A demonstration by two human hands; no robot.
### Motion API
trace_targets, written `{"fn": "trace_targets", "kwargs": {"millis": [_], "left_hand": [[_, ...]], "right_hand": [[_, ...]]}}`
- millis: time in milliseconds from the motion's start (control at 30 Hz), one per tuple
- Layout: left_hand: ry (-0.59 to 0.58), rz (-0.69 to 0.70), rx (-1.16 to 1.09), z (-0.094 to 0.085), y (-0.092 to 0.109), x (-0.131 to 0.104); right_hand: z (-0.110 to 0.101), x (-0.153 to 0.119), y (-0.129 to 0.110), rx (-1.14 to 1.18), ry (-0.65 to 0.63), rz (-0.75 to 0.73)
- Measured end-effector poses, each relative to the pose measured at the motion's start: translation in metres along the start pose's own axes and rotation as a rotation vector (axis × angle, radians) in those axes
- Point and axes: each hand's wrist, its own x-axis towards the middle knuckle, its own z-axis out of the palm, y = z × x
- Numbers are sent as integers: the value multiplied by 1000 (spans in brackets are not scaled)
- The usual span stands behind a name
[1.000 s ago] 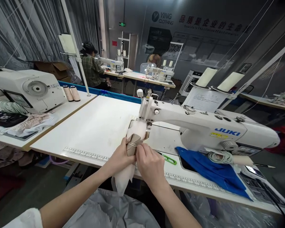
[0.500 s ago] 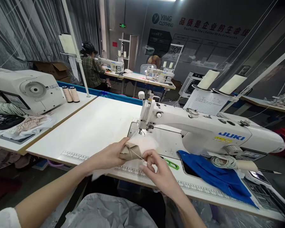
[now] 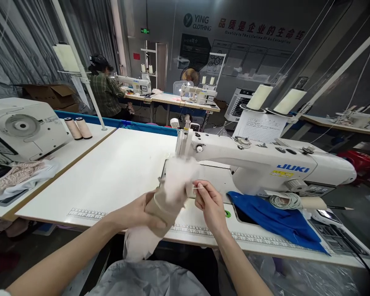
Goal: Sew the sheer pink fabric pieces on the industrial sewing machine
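A sewing machine [image 3: 259,158], thread cones [image 3: 259,97] and, far right, probably another machine [image 3: 365,119] show a garment workshop.

A hand could pass over the broad, flat white bench [image 3: 117,164] left of the left hand [image 3: 138,214]. Beyond the right hand [image 3: 211,204], the white metal sewing machine with blue lettering [image 3: 253,158] stands in the way, with a low gap beneath its arm. Crumpled blue cloth [image 3: 277,224] and a coiled pale-green cord [image 3: 284,200] obstruct the right side.

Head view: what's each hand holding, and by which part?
Left hand grips the white bundle by its brownish wrap; right hand pinches a thin pale strand, which part is unclear.
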Motion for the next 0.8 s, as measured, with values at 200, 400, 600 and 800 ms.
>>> {"fn": "trace_targets", "kwargs": {"millis": [200, 400, 600, 800], "left_hand": [[-21, 42, -598, 4, -28, 20], [-24, 101, -595, 9, -24, 22], [-83, 105, -571, 14, -19, 18], [-126, 32, -581, 18, -17, 17]], "right_hand": [[-2, -18, -3, -440, -57, -382], [8, -29, -19, -710, -150, -569], [8, -30, -28, -647, -217, -432], [1, -28, -19, -169, -310, -265]]}}
